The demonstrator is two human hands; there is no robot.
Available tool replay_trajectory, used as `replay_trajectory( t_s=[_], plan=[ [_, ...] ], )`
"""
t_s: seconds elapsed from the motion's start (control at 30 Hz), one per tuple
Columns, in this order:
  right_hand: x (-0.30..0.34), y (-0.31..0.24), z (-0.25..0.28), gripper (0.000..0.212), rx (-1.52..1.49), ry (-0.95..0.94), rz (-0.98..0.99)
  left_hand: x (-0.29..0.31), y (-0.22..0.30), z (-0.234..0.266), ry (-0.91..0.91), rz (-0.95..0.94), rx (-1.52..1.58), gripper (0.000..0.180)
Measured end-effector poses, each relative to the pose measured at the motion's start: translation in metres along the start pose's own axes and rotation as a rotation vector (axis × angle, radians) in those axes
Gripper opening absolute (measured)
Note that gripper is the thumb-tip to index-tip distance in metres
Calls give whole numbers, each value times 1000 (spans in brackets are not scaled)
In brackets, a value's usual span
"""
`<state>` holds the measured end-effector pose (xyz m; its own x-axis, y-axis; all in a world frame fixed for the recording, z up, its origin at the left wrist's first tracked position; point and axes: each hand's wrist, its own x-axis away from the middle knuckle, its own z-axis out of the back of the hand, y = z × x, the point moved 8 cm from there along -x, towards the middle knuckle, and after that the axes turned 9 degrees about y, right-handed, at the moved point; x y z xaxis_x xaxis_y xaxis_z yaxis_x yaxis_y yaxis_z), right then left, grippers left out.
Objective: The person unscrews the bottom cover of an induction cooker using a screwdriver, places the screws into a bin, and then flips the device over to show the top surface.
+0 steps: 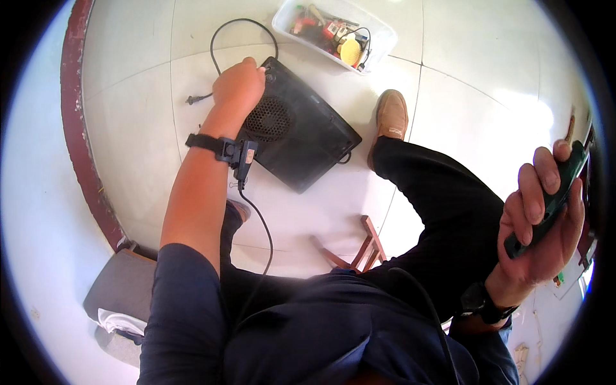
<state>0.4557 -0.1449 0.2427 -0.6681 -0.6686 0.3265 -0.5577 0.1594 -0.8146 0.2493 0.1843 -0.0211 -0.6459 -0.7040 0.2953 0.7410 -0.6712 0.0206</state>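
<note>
A black, flat, square appliance like an induction cooker (308,144) lies on the tiled floor, its underside with a round fan grille (266,119) facing up. At its far left corner is my left hand (237,85), its fingers curled closed at the edge. Whatever those fingers pinch is hidden. A dark power cord (242,20) loops behind that corner and ends in a plug (194,99) left of my hand. Raised at the far right, away from the cooker, my right hand (544,251) is wrapped around a slim dark green object (556,204) whose kind I cannot make out.
Behind the cooker stands a clear plastic box (385,48) of mixed items, including a yellow round piece (350,51). My brown shoe (393,115) is right of the cooker. A wooden stool (367,247) is between my legs. A grey cushioned seat (122,282) sits at the left.
</note>
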Motion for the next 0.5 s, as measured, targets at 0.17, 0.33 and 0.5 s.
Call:
replay_trajectory(
  t_s=[0.17,0.33,0.5],
  plan=[
    [1,4,-12,49,107,46,-12,23,-43,26,81,319,609,34],
    [0,26,-26,41,14,201,-102,80,13,77,-132,383,1880,31],
    [-3,53,-33,36,123,293,-243,153,145,139,-383,82,2130,36]
  ],
)
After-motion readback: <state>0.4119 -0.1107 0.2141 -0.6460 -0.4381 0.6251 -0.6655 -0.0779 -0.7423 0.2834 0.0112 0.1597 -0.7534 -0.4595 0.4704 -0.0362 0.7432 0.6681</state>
